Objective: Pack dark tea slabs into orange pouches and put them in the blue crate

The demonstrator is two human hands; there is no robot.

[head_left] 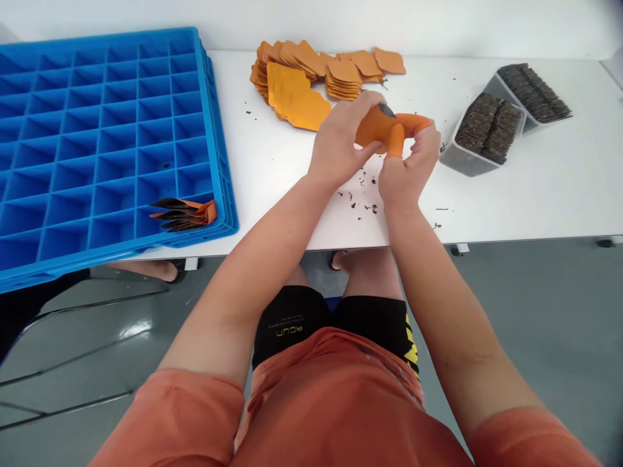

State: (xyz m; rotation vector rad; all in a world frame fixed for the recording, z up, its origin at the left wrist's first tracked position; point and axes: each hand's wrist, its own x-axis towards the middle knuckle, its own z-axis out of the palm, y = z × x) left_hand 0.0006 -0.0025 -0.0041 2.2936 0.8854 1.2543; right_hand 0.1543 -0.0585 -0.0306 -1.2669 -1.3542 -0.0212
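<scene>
Nearest, between ten and eleven o'clock from the seat, a blue compartment tray carries folded orange-and-black pieces leaning in its near right corner. Dark crumbs dot the white table at twelve o'clock.

Just beyond them, a shade past twelve, an orange piece is held off the tabletop between both hands. The left hand is partly closed, fingers over its far side and thumb under its near edge. The right hand pinches its right end, with orange covers on thumb and forefinger. It looks light, thin and flexible, likely to crease or tear before it slips; the side edges seem the best hold, with gentle pressure. Its face is plain, matt and slightly curved, with a dark grey patch by the far edge; whether that is an opening or an insert, I cannot tell.

Farther, at one o'clock, two clear tubs hold packed dark slabs. Farthest, at twelve, lie fanned orange stacks.
</scene>
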